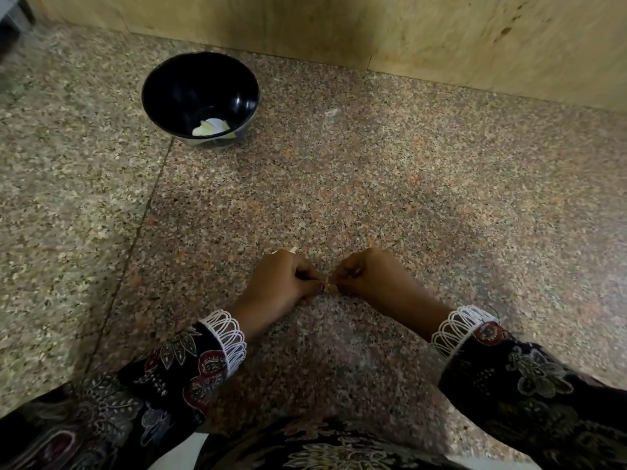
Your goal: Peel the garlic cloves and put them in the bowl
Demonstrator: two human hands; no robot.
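Meanwhile, well in front of the round black glossy bowl (200,96) on the speckled pink-grey granite counter (373,171), we work a garlic clove (325,285) that shows only as a small pale sliver between our two hands. Our left hand (281,283) has its fingers curled inward, the tips pinching one side of the clove; our right hand (369,278) mirrors it, fingers curled and pinching the other side, so the two sets of fingertips nearly meet over the clove. How much skin remains on it we cannot tell; the clove is mostly hidden by our fingers.

Inside the bowl, against its near wall, lie a few pale pieces (212,127), by our reading cloves already peeled, though they could be skins; the view is too small to settle it. Behind the bowl runs a yellowish wooden backboard (441,35). Our patterned dark sleeves with white looped lace cuffs (227,337) frame the hands from the side nearest us.

We judge the peeling step to be under way, with the task only partly done. The next move, as we see it, calls for pulling the papery skin free with a firm pinch, then carrying the bare clove forward and leftward to the bowl and letting go over its open mouth.
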